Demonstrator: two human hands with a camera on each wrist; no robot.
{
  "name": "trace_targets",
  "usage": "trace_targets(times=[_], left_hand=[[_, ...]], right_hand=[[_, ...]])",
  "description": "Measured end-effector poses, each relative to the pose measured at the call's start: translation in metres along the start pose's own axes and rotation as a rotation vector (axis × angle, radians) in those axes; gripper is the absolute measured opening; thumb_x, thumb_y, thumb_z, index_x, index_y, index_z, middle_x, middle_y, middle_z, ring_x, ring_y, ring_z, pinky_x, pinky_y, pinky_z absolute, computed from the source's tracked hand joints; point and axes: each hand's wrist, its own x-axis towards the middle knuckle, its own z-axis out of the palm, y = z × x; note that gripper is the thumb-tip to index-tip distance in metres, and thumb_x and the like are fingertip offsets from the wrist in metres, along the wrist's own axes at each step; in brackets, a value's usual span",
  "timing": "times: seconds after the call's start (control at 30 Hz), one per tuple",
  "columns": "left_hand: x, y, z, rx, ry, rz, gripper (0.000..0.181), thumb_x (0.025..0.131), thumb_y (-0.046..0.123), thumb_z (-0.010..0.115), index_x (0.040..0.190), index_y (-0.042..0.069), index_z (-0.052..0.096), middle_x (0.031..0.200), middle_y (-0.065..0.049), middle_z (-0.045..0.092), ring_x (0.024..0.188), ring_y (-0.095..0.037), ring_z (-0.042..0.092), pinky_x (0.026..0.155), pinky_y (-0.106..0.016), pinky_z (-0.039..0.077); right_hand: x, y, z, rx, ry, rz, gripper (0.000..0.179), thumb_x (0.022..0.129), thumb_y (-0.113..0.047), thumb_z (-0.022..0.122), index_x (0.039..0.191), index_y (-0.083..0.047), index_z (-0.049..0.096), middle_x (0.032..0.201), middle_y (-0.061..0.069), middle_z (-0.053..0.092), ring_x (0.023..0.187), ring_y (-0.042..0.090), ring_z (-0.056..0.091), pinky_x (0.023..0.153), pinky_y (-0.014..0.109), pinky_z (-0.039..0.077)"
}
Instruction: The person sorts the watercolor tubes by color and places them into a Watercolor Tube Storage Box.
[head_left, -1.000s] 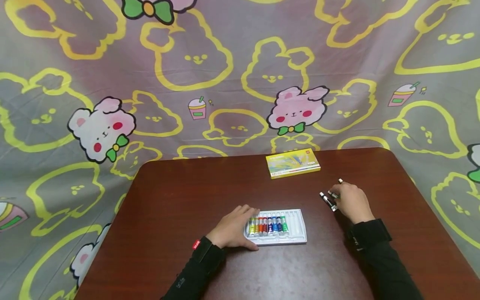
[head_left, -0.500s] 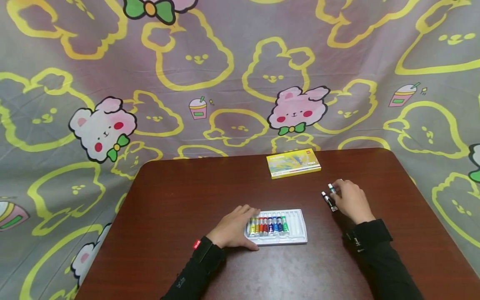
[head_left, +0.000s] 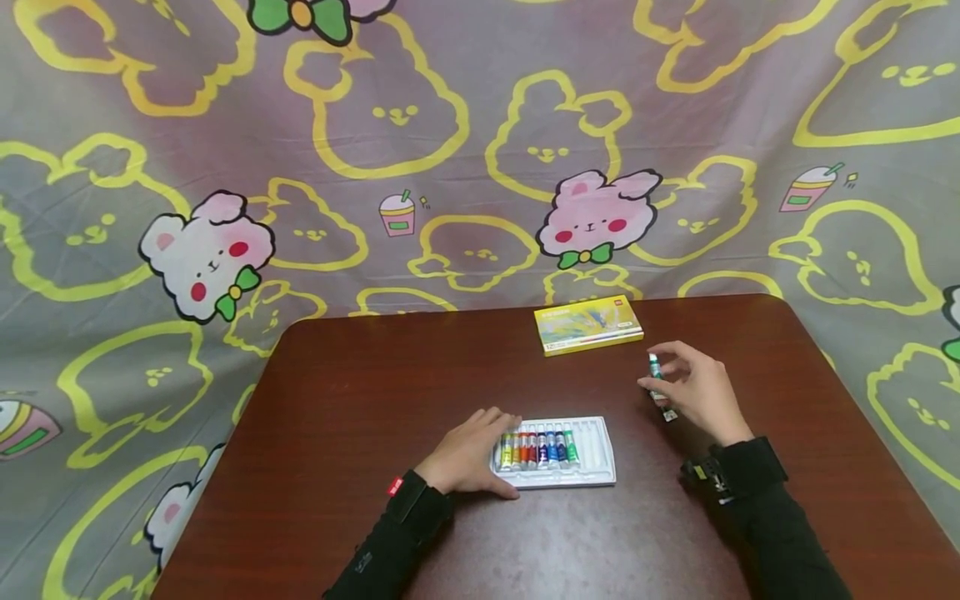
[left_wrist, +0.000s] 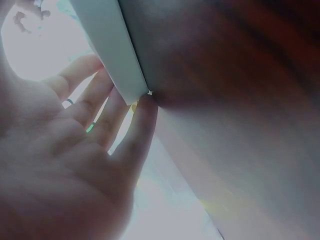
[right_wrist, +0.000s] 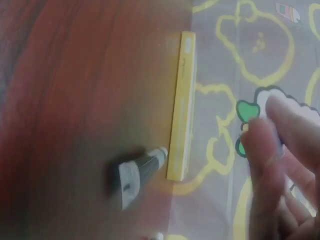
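Observation:
Near the table's middle lies a white plastic tray point(head_left: 597, 458) with a row of small colored paint tubes point(head_left: 540, 450), yellow through green. My left hand point(head_left: 467, 454) rests at its left end, thumb at the near side and fingers toward the far corner. The left wrist view has those fingers fairly straight against the tray's white edge point(left_wrist: 107, 47). Over to the right, my right hand point(head_left: 703, 393) pinches a teal-labelled paint tube point(head_left: 655, 367), white cap up. A black paint tube point(right_wrist: 142, 172) lies on the table just below it, partly hidden in the head view.
A yellow paint box point(head_left: 588, 325) lies at the table's back edge. The brown table point(head_left: 375, 383) ends at a patterned cloth point(head_left: 465, 108) hanging behind it. In the right wrist view, a small white cap point(right_wrist: 157, 236) shows at the bottom edge.
My right hand has lifted the teal-labelled tube off the table, turned it more upright and brought it slightly left, over the black tube. The left hand stays put on the tray.

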Motion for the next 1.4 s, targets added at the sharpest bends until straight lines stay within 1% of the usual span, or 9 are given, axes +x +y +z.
trace_targets(times=[0.13, 0.33, 0.57, 0.77, 0.9, 1.03, 1.17, 1.33, 1.4], left_hand=[[0.000, 0.001, -0.001, -0.005, -0.005, -0.004, 0.104, 0.060, 0.062, 0.083, 0.146, 0.021, 0.043, 0.137, 0.000, 0.050, 0.117, -0.017, 0.042, 0.099, -0.047, 0.049], [0.001, 0.001, 0.000, 0.004, -0.010, -0.010, 0.104, 0.060, 0.063, 0.082, 0.147, 0.021, 0.042, 0.137, 0.000, 0.050, 0.118, -0.017, 0.042, 0.099, -0.046, 0.048], [0.002, 0.000, 0.000, -0.002, -0.009, -0.008, 0.104, 0.060, 0.063, 0.082, 0.147, 0.022, 0.042, 0.137, 0.001, 0.050, 0.117, -0.017, 0.042, 0.099, -0.046, 0.049], [0.002, 0.001, -0.001, -0.003, -0.014, -0.006, 0.105, 0.060, 0.063, 0.082, 0.147, 0.021, 0.042, 0.137, 0.000, 0.050, 0.117, -0.017, 0.042, 0.099, -0.047, 0.048], [0.001, 0.001, -0.001, 0.000, -0.011, -0.001, 0.105, 0.060, 0.063, 0.083, 0.147, 0.020, 0.042, 0.138, 0.000, 0.050, 0.118, -0.017, 0.042, 0.099, -0.047, 0.048], [0.002, 0.001, -0.001, -0.001, -0.011, 0.002, 0.105, 0.060, 0.062, 0.083, 0.147, 0.020, 0.042, 0.138, 0.000, 0.050, 0.117, -0.017, 0.042, 0.098, -0.047, 0.048], [0.001, 0.001, -0.002, -0.002, -0.010, -0.002, 0.104, 0.060, 0.062, 0.083, 0.147, 0.021, 0.042, 0.137, 0.000, 0.050, 0.117, -0.017, 0.042, 0.098, -0.047, 0.048], [0.001, 0.000, -0.001, -0.002, -0.008, 0.001, 0.104, 0.060, 0.062, 0.083, 0.147, 0.021, 0.042, 0.137, 0.000, 0.050, 0.116, -0.017, 0.042, 0.097, -0.046, 0.049], [0.002, 0.000, 0.000, 0.000, -0.010, 0.003, 0.104, 0.061, 0.063, 0.082, 0.147, 0.021, 0.042, 0.137, 0.000, 0.050, 0.117, -0.017, 0.042, 0.098, -0.046, 0.049]], right_hand=[[0.000, 0.000, -0.002, 0.068, -0.034, 0.048, 0.059, 0.077, -0.033, 0.082, 0.126, -0.011, 0.058, 0.094, 0.016, 0.072, 0.070, 0.015, 0.070, 0.056, 0.028, 0.059], [0.001, 0.001, -0.003, 0.170, -0.117, 0.027, 0.067, 0.079, -0.030, 0.081, 0.135, -0.010, 0.050, 0.104, 0.017, 0.071, 0.081, 0.015, 0.071, 0.064, 0.026, 0.058], [-0.001, -0.005, -0.006, 0.244, -0.120, 0.067, 0.068, 0.081, -0.032, 0.079, 0.138, -0.010, 0.049, 0.108, 0.019, 0.070, 0.087, 0.015, 0.070, 0.071, 0.034, 0.060], [-0.001, -0.008, -0.004, 0.278, -0.123, 0.052, 0.064, 0.078, -0.025, 0.082, 0.133, -0.010, 0.052, 0.104, 0.019, 0.072, 0.085, 0.016, 0.070, 0.069, 0.021, 0.058], [0.000, -0.010, -0.001, 0.230, -0.109, 0.015, 0.061, 0.075, -0.025, 0.084, 0.127, -0.011, 0.056, 0.099, 0.014, 0.075, 0.083, 0.014, 0.070, 0.068, 0.017, 0.056], [-0.002, -0.015, 0.005, 0.147, -0.103, -0.021, 0.060, 0.073, -0.029, 0.085, 0.123, -0.012, 0.057, 0.095, 0.008, 0.076, 0.080, 0.011, 0.069, 0.068, 0.021, 0.056], [-0.004, -0.025, 0.019, 0.135, -0.187, -0.031, 0.059, 0.071, -0.024, 0.087, 0.120, -0.011, 0.058, 0.095, 0.006, 0.075, 0.074, 0.011, 0.068, 0.067, 0.026, 0.058], [-0.012, -0.040, 0.048, 0.117, -0.368, -0.062, 0.057, 0.069, -0.015, 0.088, 0.117, -0.008, 0.059, 0.098, 0.010, 0.071, 0.065, 0.010, 0.065, 0.063, 0.027, 0.058], [-0.016, -0.044, 0.059, 0.083, -0.429, -0.080, 0.056, 0.068, -0.016, 0.088, 0.115, -0.010, 0.060, 0.101, 0.009, 0.070, 0.061, 0.010, 0.062, 0.059, 0.026, 0.057]])
